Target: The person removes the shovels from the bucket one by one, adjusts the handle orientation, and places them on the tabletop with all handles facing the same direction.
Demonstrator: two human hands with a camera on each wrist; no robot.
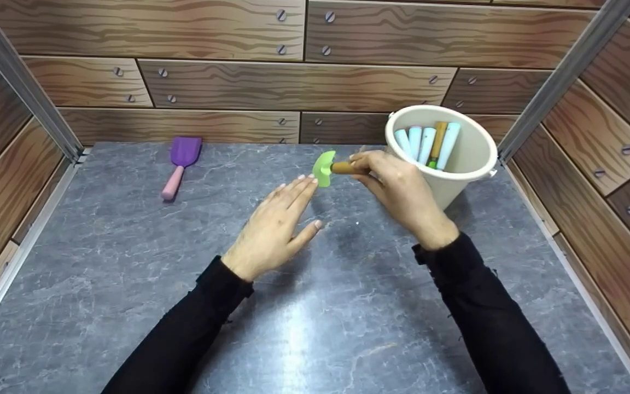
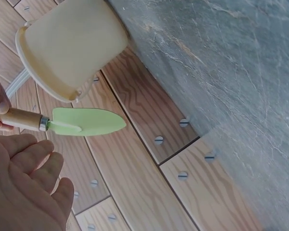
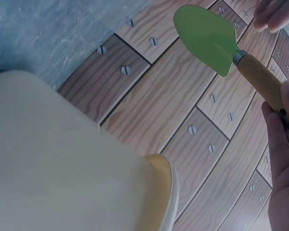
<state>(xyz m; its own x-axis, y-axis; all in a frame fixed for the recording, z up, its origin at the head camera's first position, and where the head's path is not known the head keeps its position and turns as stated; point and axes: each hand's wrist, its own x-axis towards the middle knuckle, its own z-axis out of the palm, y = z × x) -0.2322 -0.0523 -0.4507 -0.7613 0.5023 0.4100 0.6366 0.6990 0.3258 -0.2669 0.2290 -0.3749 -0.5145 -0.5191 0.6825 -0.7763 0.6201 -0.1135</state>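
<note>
My right hand [image 1: 400, 189] grips the wooden handle of a small garden trowel with a light green blade [image 1: 323, 168], held above the grey tabletop. In the right wrist view the thumb and fingers close on the end of the handle [image 3: 262, 79]. Close to the blade, my left hand [image 1: 276, 224] has its fingers straight and holds nothing. Its fingertips overlap the blade's edge in the head view; the left wrist view shows them just beside the trowel [image 2: 89, 121], and I cannot tell whether they touch it.
A cream bucket [image 1: 479, 150] stands at the back right, beside my right hand. Inside lean several pale blue handles [image 1: 427, 145] and one wooden handle [image 1: 438, 139]. A purple scoop with a pink handle [image 1: 186, 152] lies at the back left. Wood-patterned walls [image 1: 227, 82] enclose the table.
</note>
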